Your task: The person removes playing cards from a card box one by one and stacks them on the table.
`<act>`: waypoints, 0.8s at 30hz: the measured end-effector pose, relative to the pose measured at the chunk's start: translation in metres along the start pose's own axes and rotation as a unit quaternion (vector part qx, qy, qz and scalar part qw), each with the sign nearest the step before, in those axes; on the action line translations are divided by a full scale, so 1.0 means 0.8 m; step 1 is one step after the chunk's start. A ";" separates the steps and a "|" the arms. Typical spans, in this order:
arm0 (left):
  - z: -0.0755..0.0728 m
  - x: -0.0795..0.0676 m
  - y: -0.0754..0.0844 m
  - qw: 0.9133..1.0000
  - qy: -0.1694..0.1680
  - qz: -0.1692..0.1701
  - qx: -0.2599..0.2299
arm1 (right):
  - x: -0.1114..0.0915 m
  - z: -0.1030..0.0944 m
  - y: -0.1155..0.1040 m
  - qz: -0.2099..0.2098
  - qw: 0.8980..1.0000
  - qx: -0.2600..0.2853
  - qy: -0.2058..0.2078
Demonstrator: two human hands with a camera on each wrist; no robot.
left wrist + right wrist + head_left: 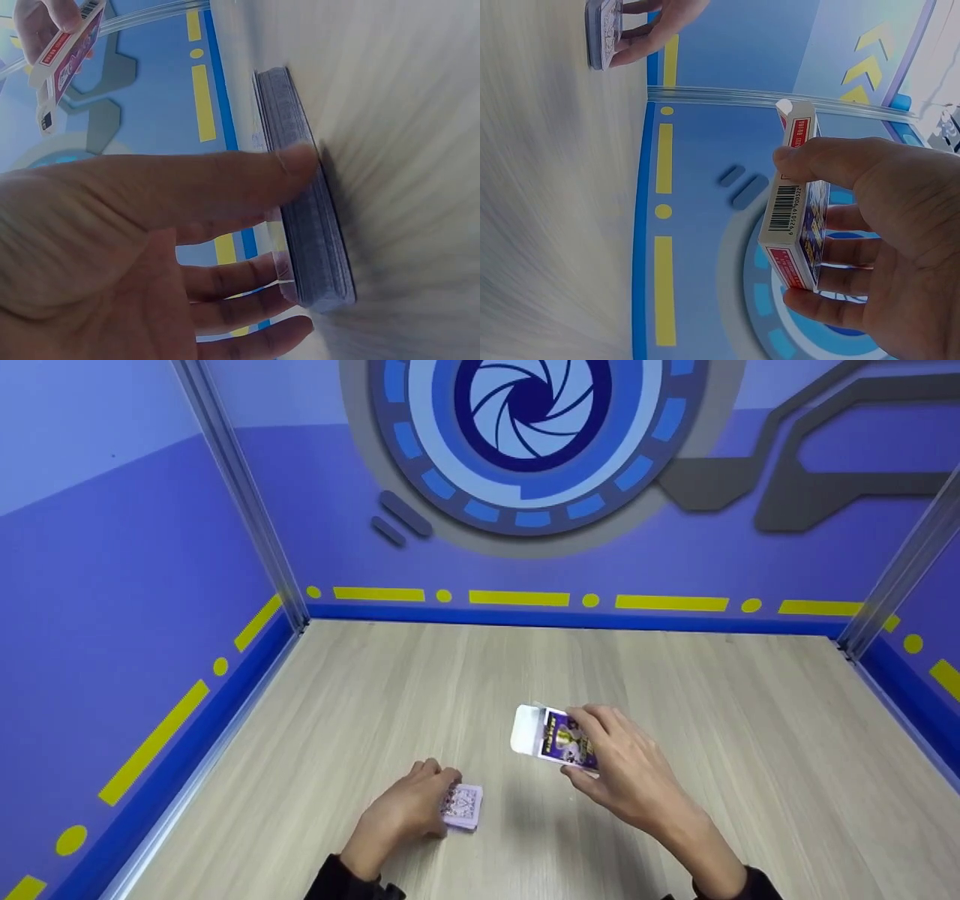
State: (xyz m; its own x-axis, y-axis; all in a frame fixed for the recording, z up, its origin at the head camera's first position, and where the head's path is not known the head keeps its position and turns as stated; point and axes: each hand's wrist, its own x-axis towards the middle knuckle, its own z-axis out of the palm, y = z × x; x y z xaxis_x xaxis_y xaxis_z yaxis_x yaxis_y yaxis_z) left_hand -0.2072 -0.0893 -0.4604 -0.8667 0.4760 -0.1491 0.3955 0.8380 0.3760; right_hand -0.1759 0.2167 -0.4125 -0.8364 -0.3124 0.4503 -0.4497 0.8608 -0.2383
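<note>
A deck of playing cards (pixel 463 807) lies flat on the table, its patterned top card facing up. My left hand (pixel 411 804) grips the deck from the left side. In the left wrist view its thumb lies across the long edge of the stacked cards (pixel 309 232), and fingertips reach the opposite side. Above the table to the right, my right hand (pixel 626 761) holds a purple card box (pixel 568 739) between thumb and fingers. The box's white end flap (pixel 527 730) stands open and points left. A barcode shows along the box's narrow side (pixel 786 202) in the right wrist view.
The wood-grain table (pixel 420 682) is bounded by a blue back wall (pixel 300 510) with a round printed emblem, and by a blue side wall (pixel 135 600) on the left. Metal posts (pixel 247 495) stand at the back corners.
</note>
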 end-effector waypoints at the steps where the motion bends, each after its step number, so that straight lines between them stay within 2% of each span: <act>1: 0.000 0.000 0.001 1.000 0.000 -0.001 -0.003 | 0.000 0.000 0.000 0.000 1.000 0.001 -0.001; 13: 0.005 0.005 0.006 1.000 -0.006 -0.021 -0.004 | 0.001 0.000 -0.001 0.000 1.000 0.001 -0.007; 19: 0.004 0.004 0.007 1.000 -0.005 -0.017 0.001 | 0.001 0.000 -0.001 0.000 1.000 0.005 -0.008; 24: -0.002 0.001 0.004 1.000 -0.009 -0.014 -0.016 | 0.001 0.000 -0.002 0.003 1.000 0.004 -0.013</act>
State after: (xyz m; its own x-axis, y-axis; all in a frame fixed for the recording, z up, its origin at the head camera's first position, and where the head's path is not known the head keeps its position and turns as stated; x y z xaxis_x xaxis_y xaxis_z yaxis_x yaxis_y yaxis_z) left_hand -0.2069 -0.0863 -0.4579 -0.8714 0.4579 -0.1762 0.3613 0.8418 0.4010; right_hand -0.1760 0.2154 -0.4116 -0.8467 -0.3175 0.4270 -0.4473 0.8594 -0.2478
